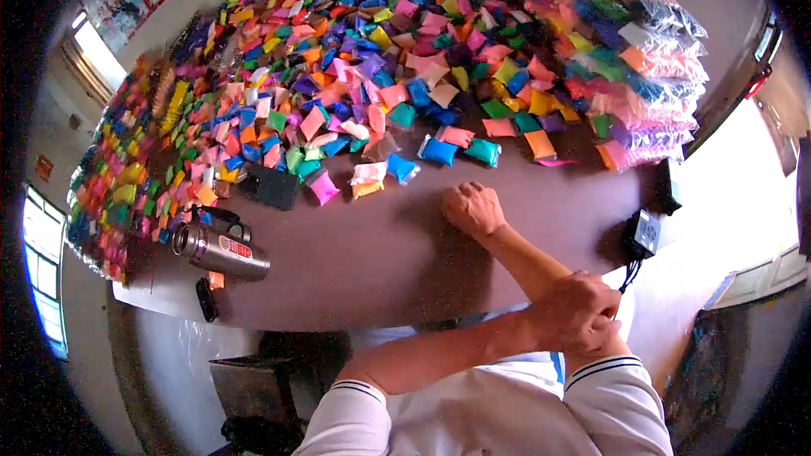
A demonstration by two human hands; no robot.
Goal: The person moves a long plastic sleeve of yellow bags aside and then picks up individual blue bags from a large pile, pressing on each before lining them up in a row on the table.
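Note:
My right hand [473, 208] rests on the brown tabletop with its fingers curled in, and nothing shows in it. It is nearest to a blue packet [438, 151] and a teal packet [482, 152] at the front of a large heap of small colourful packets [355, 59]. Crossing over my right forearm [541, 262], my left hand [581, 311] lies against it near the elbow. Its fingers are bent into a fist, with no object visible in them. A pink packet [323, 188] and a white-and-yellow packet [368, 180] lie apart from the heap.
A steel thermos [221, 252] lies on its side at the left, near a small black object [206, 300]. A dark flat square [270, 187] sits by the heap. At the right edge stands a small device with cables [642, 235]. Clear bags of packets [650, 76] are stacked behind.

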